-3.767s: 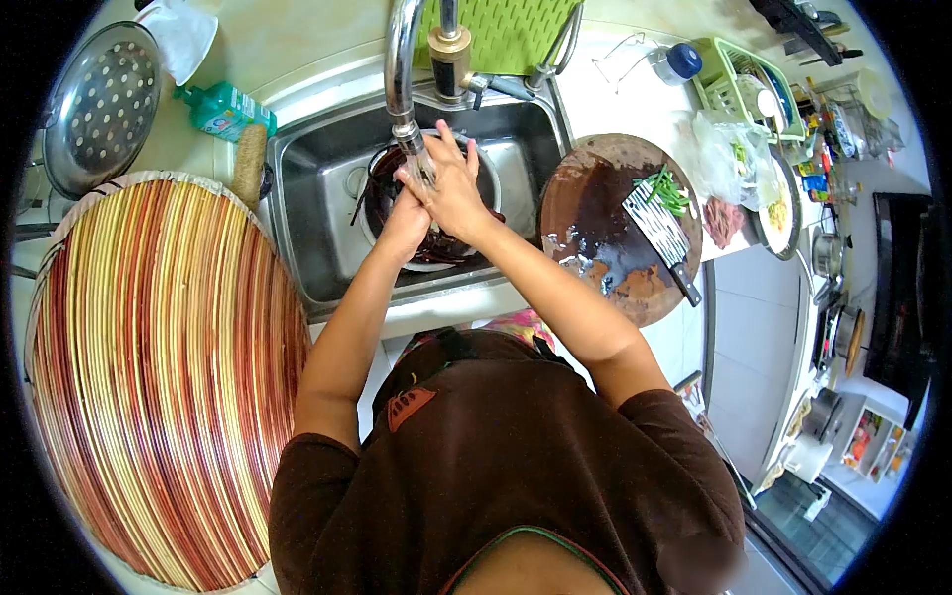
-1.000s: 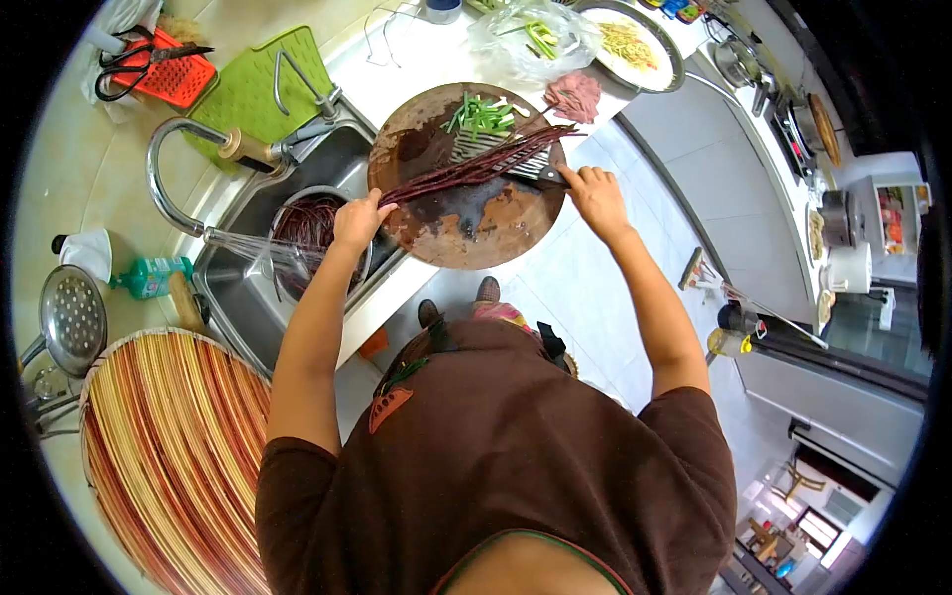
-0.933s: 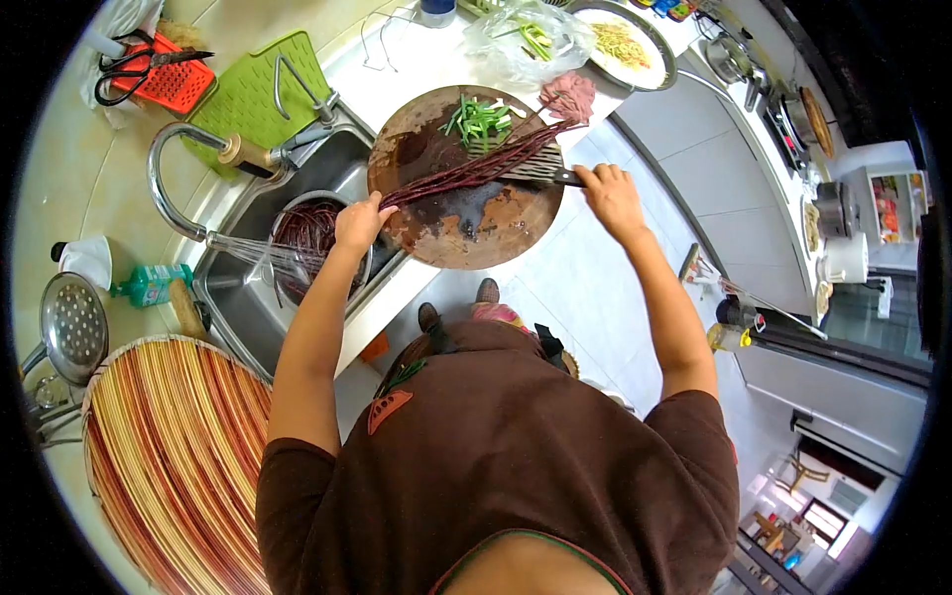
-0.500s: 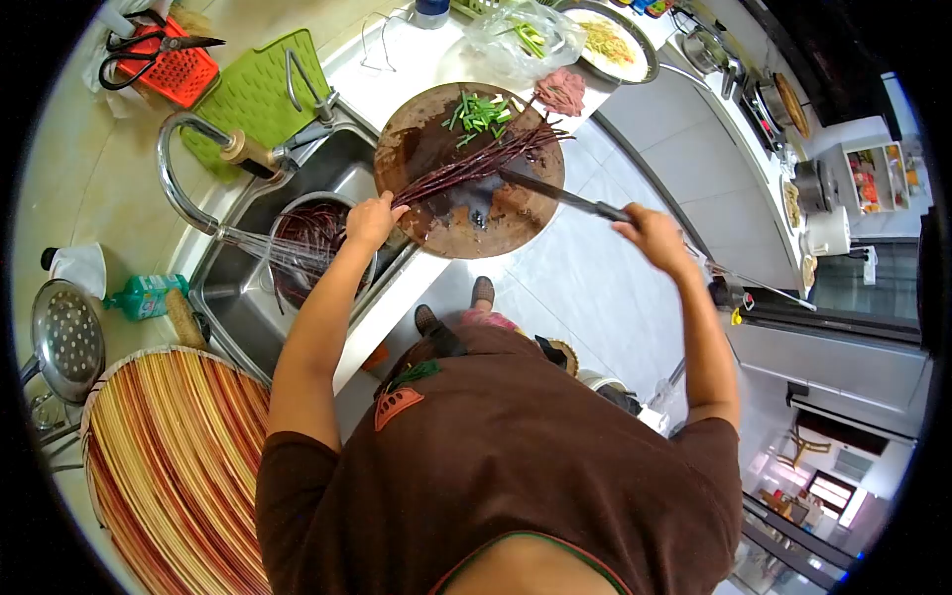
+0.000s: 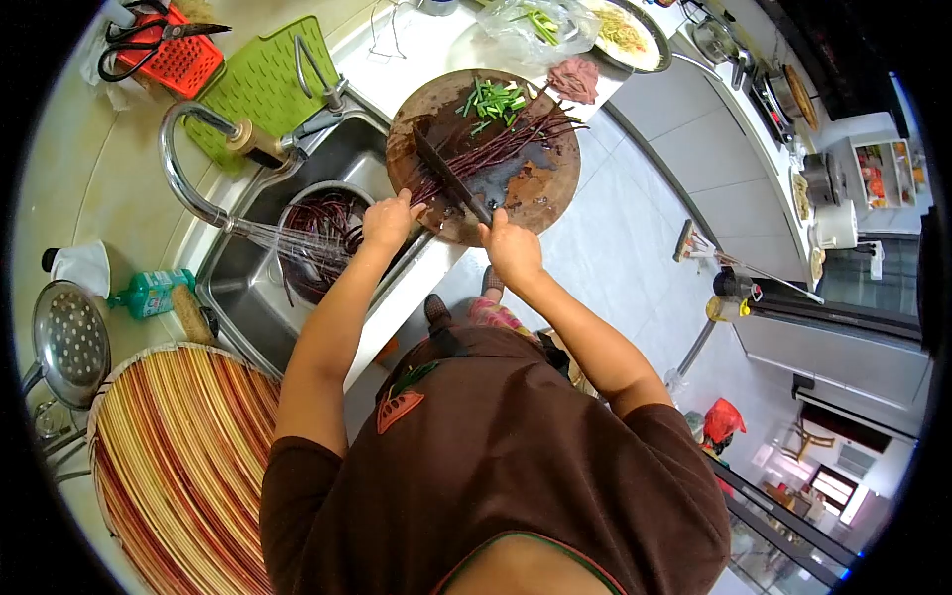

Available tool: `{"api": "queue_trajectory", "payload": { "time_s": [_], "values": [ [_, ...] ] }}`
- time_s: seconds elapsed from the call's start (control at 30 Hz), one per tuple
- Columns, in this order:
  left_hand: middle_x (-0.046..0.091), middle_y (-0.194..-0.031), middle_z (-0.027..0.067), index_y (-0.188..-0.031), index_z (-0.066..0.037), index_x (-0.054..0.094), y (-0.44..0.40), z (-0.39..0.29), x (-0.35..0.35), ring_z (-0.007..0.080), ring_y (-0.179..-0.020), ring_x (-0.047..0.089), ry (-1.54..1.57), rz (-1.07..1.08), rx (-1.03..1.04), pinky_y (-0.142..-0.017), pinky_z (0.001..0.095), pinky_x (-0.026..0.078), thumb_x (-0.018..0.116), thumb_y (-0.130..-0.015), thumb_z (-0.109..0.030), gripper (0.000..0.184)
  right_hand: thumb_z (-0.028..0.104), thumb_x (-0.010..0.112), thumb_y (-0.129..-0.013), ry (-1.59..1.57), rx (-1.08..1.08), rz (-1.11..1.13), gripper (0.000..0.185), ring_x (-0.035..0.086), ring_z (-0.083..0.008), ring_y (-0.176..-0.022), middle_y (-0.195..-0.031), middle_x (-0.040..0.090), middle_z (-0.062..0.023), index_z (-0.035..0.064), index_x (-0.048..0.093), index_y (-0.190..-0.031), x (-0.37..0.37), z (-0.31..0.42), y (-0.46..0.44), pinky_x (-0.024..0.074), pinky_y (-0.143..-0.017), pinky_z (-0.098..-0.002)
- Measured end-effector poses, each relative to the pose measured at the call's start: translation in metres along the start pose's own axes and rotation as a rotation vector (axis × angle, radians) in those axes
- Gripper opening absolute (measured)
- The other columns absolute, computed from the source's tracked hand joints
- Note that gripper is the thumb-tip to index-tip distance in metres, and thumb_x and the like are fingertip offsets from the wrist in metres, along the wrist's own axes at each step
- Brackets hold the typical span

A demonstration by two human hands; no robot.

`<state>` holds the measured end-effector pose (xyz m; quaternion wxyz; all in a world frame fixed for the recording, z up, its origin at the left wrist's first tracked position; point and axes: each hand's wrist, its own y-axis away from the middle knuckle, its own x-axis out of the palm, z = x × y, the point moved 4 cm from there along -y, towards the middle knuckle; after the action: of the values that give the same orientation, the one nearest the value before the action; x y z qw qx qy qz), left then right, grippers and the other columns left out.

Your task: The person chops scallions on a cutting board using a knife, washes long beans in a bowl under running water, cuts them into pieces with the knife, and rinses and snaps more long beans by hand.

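Observation:
A bundle of dark purple long beans lies across the round wooden chopping board. My left hand grips the bundle's left end at the board's edge, fingers closed. In my right hand is the handle of a kitchen knife, its dark blade crossing the beans close to my left fingers. Whether the edge touches the beans, I cannot tell. Chopped green onions sit at the board's far side. More purple beans fill a metal bowl in the sink, left of my left hand.
Water runs from the faucet into the sink. Beyond the board are pinkish meat, a plastic bag with green stalks and a pan of shredded food. A striped round woven cover lies at the left.
My right hand has swung left with the knife, from the board's right side to the beans' left end. My left hand still holds the bundle. The view has shifted slightly.

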<state>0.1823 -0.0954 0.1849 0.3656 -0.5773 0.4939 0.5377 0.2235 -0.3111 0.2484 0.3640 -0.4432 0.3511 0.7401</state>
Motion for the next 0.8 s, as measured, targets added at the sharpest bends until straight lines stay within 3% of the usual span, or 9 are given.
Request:
{"api": "queue_trajectory", "payload": {
  "time_s": [0.2,0.37,0.57,0.77,0.8],
  "values": [
    [0.064,-0.063,0.0153,-0.09,-0.005,0.056,0.001,-0.005,0.0,0.0323,-0.062,0.065,-0.009,-0.013,-0.007,-0.051,0.0419,0.051,0.053,-0.09,-0.049,0.044,0.033,0.051,-0.093,0.019,0.02,0.04,0.032,0.065,-0.0401,-0.066,-0.071,0.065,-0.0214,0.0015,0.046,-0.096,0.012,0.009,-0.006,0.0517,-0.06,-0.0491],
    [0.064,-0.064,0.0165,-0.091,-0.004,0.057,0.001,-0.007,0.001,0.0336,-0.062,0.065,-0.016,-0.034,0.008,-0.054,0.043,0.051,0.053,-0.091,-0.046,0.042,0.032,0.05,-0.093,-0.046,0.049,0.074,0.031,0.066,-0.041,-0.074,-0.076,0.066,-0.0237,0.001,0.046,-0.098,0.003,0.014,-0.016,0.0517,-0.069,-0.0503],
    [0.065,-0.068,0.0174,-0.09,-0.004,0.056,0.003,-0.011,0.001,0.0352,-0.065,0.065,-0.029,-0.006,0.013,-0.056,0.0445,0.05,0.051,-0.092,-0.046,0.042,0.033,0.052,-0.092,-0.029,-0.012,0.015,0.033,0.066,-0.0396,-0.068,-0.072,0.066,-0.0222,0.0012,0.045,-0.099,0.035,0.01,-0.021,0.0538,-0.063,-0.0472],
    [0.066,-0.071,0.0178,-0.102,-0.005,0.059,0.009,-0.003,-0.025,0.0364,-0.07,0.064,0.014,0.059,-0.132,-0.059,0.0466,0.05,0.048,-0.092,-0.049,0.047,0.037,0.053,-0.092,-0.15,-0.087,-0.008,0.036,0.064,-0.0416,-0.065,-0.068,0.064,-0.0213,0.0022,0.047,-0.098,0.011,-0.012,-0.023,0.0512,-0.06,-0.0492],
    [0.066,-0.074,0.0191,-0.111,-0.005,0.059,0.01,0.0,-0.034,0.0384,-0.071,0.064,0.019,0.028,-0.154,-0.061,0.0487,0.049,0.048,-0.092,-0.052,0.052,0.037,0.053,-0.092,-0.181,-0.104,-0.026,0.036,0.063,-0.0423,-0.066,-0.068,0.063,-0.0217,0.0025,0.048,-0.099,0.002,-0.018,-0.02,0.0505,-0.06,-0.0498]
  ]
}}
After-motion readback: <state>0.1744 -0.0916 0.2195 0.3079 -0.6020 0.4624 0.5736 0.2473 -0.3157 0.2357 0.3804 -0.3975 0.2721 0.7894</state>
